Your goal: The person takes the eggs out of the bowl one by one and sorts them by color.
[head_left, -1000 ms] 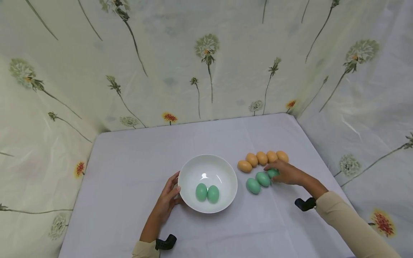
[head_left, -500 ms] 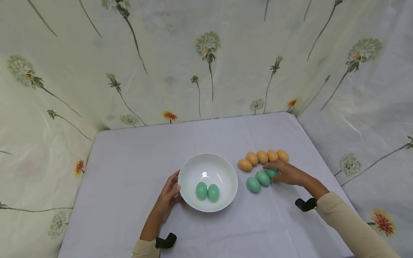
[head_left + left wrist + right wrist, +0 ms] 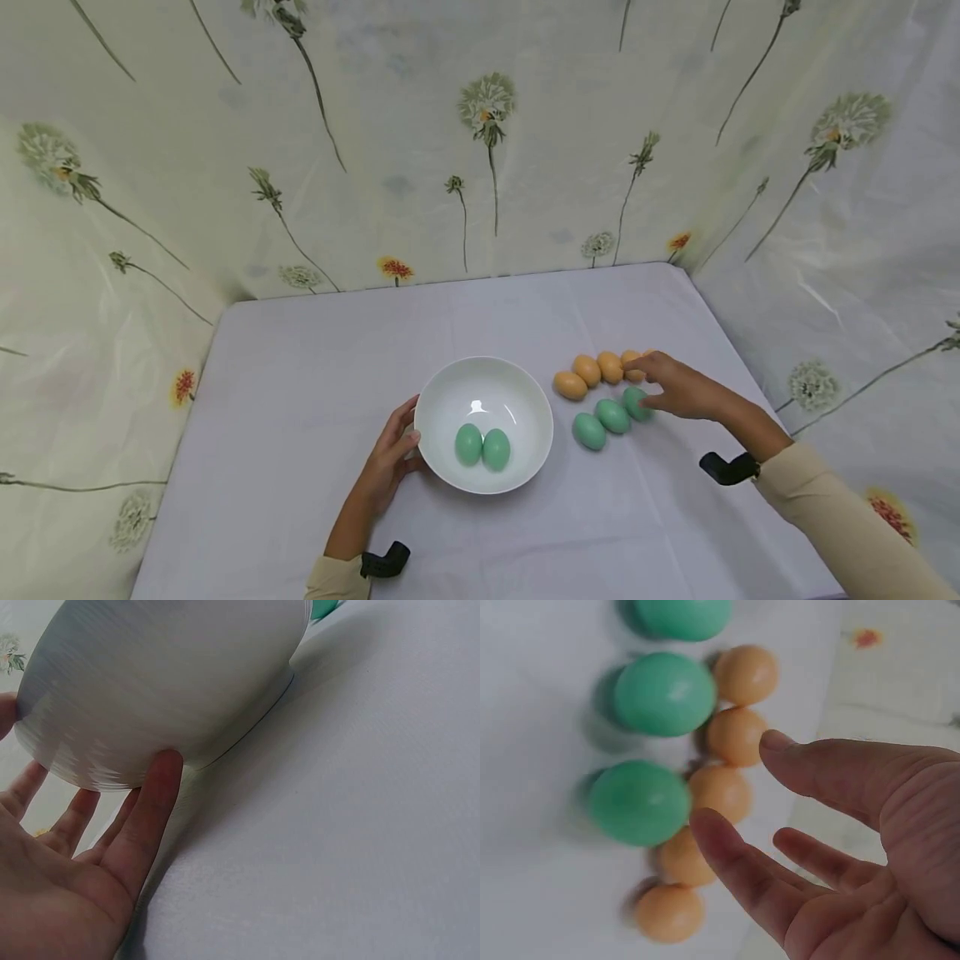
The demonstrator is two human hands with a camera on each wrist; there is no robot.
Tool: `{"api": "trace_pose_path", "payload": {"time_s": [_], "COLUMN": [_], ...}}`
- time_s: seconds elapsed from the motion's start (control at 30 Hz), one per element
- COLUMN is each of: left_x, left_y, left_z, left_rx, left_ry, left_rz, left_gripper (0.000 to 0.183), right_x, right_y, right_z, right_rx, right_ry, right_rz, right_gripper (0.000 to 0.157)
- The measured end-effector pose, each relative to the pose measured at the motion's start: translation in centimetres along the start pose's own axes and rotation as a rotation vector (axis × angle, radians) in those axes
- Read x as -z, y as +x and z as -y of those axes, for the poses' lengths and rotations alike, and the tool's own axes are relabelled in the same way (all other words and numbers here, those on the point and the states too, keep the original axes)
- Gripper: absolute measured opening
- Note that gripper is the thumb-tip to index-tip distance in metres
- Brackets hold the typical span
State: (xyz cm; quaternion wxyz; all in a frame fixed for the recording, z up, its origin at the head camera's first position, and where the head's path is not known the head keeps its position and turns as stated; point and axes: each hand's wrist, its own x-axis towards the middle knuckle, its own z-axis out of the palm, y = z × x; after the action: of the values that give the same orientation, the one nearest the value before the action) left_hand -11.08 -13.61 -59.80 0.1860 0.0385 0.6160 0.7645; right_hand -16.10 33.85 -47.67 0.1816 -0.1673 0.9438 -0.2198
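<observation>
A white bowl (image 3: 483, 392) stands near the table's middle with two green eggs (image 3: 482, 447) inside. My left hand (image 3: 390, 458) holds its left side, the thumb at the rim and other fingers spread along the outer wall (image 3: 165, 690), one low near the foot. My right hand (image 3: 678, 390) is over the far end of the egg rows, thumb and fingers apart, nothing in its grasp. Its fingertips are close to the last green egg (image 3: 636, 402) and overlap the right end of the orange row (image 3: 720, 793), hiding the last orange egg in the head view.
Two more green eggs, a nearer one (image 3: 589, 432) and a middle one (image 3: 612, 416), lie right of the bowl. Several orange eggs (image 3: 587, 371) line up behind them. A pale cloth covers the table (image 3: 300, 400); flowered curtains (image 3: 390, 167) enclose its back and sides.
My right hand has shifted slightly right and back, off the last green egg, now overlapping the orange eggs' right end. The left hand and bowl stay put.
</observation>
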Motion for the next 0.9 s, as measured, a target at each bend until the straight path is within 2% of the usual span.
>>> {"api": "trace_pose_path", "payload": {"time_s": [0.23, 0.5, 0.67, 0.9], "left_x": [-0.2, -0.2, -0.1, -0.1], "left_y": [-0.1, -0.1, -0.2, -0.2], "left_z": [-0.1, -0.1, -0.2, -0.2], "left_rx": [0.000, -0.006, -0.013, -0.019], "left_ry": [0.004, 0.002, 0.005, 0.004], "left_rz": [-0.006, 0.006, 0.002, 0.004], "left_gripper": [0.055, 0.056, 0.055, 0.055], "right_x": [0.6, -0.4, -1.8, -5.5], "right_y": [0.9, 2.5, 3.8, 5.2], "right_z": [4.6, 8.8, 11.3, 14.1], "right_rx": [0.113, 0.229, 0.239, 0.224], "right_ry": [0.053, 0.191, 0.263, 0.194], "right_rz": [-0.019, 0.047, 0.127, 0.222], "right_gripper": [0.059, 0.054, 0.053, 0.051]}}
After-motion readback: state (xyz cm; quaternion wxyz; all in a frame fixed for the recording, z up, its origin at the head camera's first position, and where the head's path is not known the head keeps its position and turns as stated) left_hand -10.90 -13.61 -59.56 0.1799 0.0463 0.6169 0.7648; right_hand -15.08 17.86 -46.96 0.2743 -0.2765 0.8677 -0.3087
